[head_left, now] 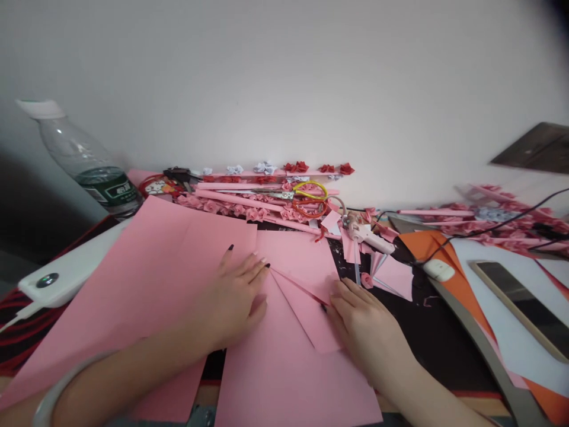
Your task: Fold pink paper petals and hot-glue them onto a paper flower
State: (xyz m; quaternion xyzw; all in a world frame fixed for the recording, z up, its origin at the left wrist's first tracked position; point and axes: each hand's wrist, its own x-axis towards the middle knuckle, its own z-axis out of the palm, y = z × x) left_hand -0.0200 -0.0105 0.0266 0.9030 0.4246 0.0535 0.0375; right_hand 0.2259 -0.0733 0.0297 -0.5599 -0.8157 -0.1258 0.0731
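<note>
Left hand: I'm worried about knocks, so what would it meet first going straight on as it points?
Beyond the pink paper sheet, the left hand probably meets a thin pink paper stem; depth unclear.

Off to the left I can see a clear plastic bottle (84, 155) with a green label and white cap, a white device (75, 264) just in front of it. Yellow-handled scissors (288, 194) lie among the paper roses (296, 167) along the wall (284, 83), a pale glue gun (374, 239) nearby. Over on the right, a smartphone (522, 308) rests on white paper (478, 296), with orange paper (466, 296) showing underneath and a dark plate (536, 147) fixed above.
</note>
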